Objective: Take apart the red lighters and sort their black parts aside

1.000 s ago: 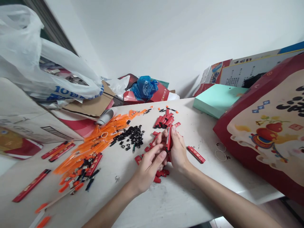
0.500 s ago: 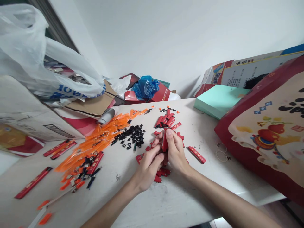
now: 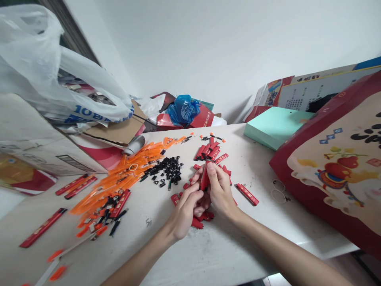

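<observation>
Between my two hands stands a slim red casing (image 3: pixel 204 178), tilted slightly, its lower end hidden by fingers. My right hand (image 3: pixel 219 188) is closed on it, the thumb pressed along its upper part. My left hand (image 3: pixel 186 206) is closed around its lower end, with thumb and fingers bent together; whether a small part sits in them too is hidden. Beneath and behind the hands lies a pile of similar red casings (image 3: pixel 208 150), some printed with gold lettering. One more red casing (image 3: pixel 247 194) lies alone to the right of my right hand.
Left of the hands are a heap of small black parts (image 3: pixel 171 169) and a spread of translucent orange pieces (image 3: pixel 127 171). A white carton (image 3: pixel 38 139) borders the left side. A mint-green box (image 3: pixel 272 127) and a large red printed bag (image 3: pixel 336 171) stand at right.
The red casing has turned slightly between my hands, its top leaning a little more to the right. Both hands keep nearly the same place and grip.
</observation>
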Motion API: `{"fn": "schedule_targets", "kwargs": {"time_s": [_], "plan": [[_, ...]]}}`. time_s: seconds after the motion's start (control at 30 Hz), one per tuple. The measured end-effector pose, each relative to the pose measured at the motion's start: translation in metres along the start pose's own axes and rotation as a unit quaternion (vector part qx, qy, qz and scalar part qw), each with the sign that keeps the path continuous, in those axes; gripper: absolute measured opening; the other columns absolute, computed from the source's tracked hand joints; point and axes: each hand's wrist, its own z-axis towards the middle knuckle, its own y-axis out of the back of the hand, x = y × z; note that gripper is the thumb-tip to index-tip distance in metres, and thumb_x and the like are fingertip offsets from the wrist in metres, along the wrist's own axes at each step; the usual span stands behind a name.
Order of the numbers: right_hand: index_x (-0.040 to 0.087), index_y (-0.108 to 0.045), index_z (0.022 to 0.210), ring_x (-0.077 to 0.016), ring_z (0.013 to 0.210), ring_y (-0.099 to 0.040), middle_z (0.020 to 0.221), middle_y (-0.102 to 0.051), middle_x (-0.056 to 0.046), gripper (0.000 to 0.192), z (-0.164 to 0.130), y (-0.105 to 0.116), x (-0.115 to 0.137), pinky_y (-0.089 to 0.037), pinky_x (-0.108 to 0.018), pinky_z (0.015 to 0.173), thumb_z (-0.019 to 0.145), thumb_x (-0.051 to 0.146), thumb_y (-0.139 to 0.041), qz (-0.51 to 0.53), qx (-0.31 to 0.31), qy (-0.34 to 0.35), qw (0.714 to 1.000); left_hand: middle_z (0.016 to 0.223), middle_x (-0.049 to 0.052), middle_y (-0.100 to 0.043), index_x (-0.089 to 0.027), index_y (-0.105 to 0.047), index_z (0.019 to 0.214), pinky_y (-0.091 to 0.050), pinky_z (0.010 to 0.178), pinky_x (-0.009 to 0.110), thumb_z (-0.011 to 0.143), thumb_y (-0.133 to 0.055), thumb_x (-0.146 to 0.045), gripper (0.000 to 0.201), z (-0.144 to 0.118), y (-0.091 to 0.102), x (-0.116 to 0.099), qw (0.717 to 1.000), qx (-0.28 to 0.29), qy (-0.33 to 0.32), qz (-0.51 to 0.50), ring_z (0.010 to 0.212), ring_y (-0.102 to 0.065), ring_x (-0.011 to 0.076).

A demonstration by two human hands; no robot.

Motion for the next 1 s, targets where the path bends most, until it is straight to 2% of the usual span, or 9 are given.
{"fn": "schedule_targets", "kwargs": {"time_s": [0.17, 0.3, 0.43, 0.57, 0.67, 0.73, 0.8, 0.9, 1.0], "plan": [[0.023, -0.065, 0.091, -0.0114, 0.040, -0.047, 0.070, -0.067, 0.000, 0.049, 0.000, 0.000, 0.000, -0.043, -0.028, 0.043, 0.100, 0.065, -0.042, -0.024, -0.006, 0.015, 1.000, 0.063, -0.006, -0.042, -0.020, -0.049, 0.089, -0.025, 0.051, 0.022, 0.082, -0.060, -0.037, 0.021, 0.003, -0.001, 0.002, 0.999, -0.007, 0.007, -0.039, 0.053, -0.032, 0.0082], [0.024, -0.062, 0.087, -0.0129, 0.045, -0.048, 0.064, -0.060, 0.002, 0.044, -0.001, 0.001, -0.001, -0.043, -0.027, 0.045, 0.101, 0.062, -0.045, -0.051, -0.012, 0.035, 0.998, 0.059, -0.009, -0.041, -0.019, -0.051, 0.094, -0.026, 0.050, 0.021, 0.077, -0.063, -0.035, 0.026, 0.004, -0.003, 0.006, 0.997, -0.059, 0.016, -0.052, 0.050, -0.032, 0.0065], [0.023, -0.063, 0.087, -0.0144, 0.056, -0.053, 0.074, -0.063, -0.001, 0.043, -0.002, 0.001, -0.002, -0.042, -0.026, 0.049, 0.100, 0.060, -0.047, -0.081, -0.037, 0.065, 0.994, 0.059, -0.009, -0.042, -0.016, -0.055, 0.116, -0.026, 0.050, 0.021, 0.075, -0.065, -0.034, 0.046, 0.004, -0.006, 0.007, 0.993, -0.083, 0.033, -0.072, 0.048, -0.032, 0.0059], [0.023, -0.061, 0.085, -0.0160, 0.066, -0.057, 0.078, -0.064, -0.002, 0.040, -0.003, 0.000, -0.003, -0.044, -0.026, 0.055, 0.102, 0.056, -0.047, -0.079, -0.025, 0.076, 0.994, 0.061, -0.009, -0.044, -0.015, -0.052, 0.133, -0.025, 0.048, 0.020, 0.075, -0.065, -0.032, 0.062, 0.005, -0.005, 0.008, 0.991, -0.096, 0.025, -0.086, 0.049, -0.034, 0.0064], [0.024, -0.059, 0.083, -0.0158, 0.065, -0.057, 0.078, -0.065, -0.001, 0.036, -0.004, -0.001, -0.003, -0.046, -0.027, 0.058, 0.102, 0.052, -0.048, -0.080, -0.020, 0.094, 0.992, 0.060, -0.010, -0.039, -0.018, -0.056, 0.126, -0.026, 0.047, 0.020, 0.076, -0.062, -0.029, 0.052, 0.006, -0.004, 0.010, 0.991, -0.103, 0.018, -0.083, 0.048, -0.034, 0.0068], [0.024, -0.060, 0.084, -0.0168, 0.069, -0.061, 0.081, -0.067, -0.002, 0.034, -0.005, -0.002, -0.003, -0.048, -0.029, 0.065, 0.104, 0.048, -0.047, -0.094, -0.011, 0.106, 0.990, 0.059, -0.010, -0.036, -0.019, -0.057, 0.109, -0.025, 0.046, 0.019, 0.076, -0.061, -0.029, 0.035, 0.006, -0.005, 0.011, 0.990, -0.114, 0.017, -0.076, 0.047, -0.032, 0.0065], [0.024, -0.061, 0.085, -0.0184, 0.075, -0.065, 0.084, -0.070, -0.004, 0.033, -0.006, -0.002, -0.004, -0.050, -0.031, 0.072, 0.105, 0.045, -0.045, -0.111, -0.003, 0.118, 0.987, 0.057, -0.011, -0.034, -0.020, -0.050, 0.091, -0.024, 0.046, 0.020, 0.074, -0.062, -0.031, 0.023, 0.005, -0.005, 0.013, 0.990, -0.123, 0.018, -0.069, 0.047, -0.029, 0.0061], [0.024, -0.062, 0.087, -0.0194, 0.077, -0.066, 0.085, -0.072, -0.004, 0.032, -0.009, -0.003, -0.005, -0.050, -0.033, 0.075, 0.106, 0.043, -0.044, -0.119, 0.001, 0.120, 0.986, 0.056, -0.011, -0.032, -0.022, -0.040, 0.081, -0.024, 0.046, 0.020, 0.072, -0.064, -0.033, 0.028, 0.005, -0.006, 0.015, 0.989, -0.128, 0.017, -0.068, 0.047, -0.029, 0.0058], [0.024, -0.061, 0.087, -0.0191, 0.074, -0.064, 0.083, -0.071, -0.004, 0.032, -0.011, -0.004, -0.007, -0.050, -0.034, 0.075, 0.106, 0.044, -0.044, -0.123, -0.004, 0.117, 0.985, 0.056, -0.011, -0.031, -0.023, -0.039, 0.080, -0.022, 0.045, 0.020, 0.072, -0.063, -0.031, 0.027, 0.004, -0.008, 0.014, 0.988, -0.135, 0.010, -0.075, 0.046, -0.027, 0.0054]]}}
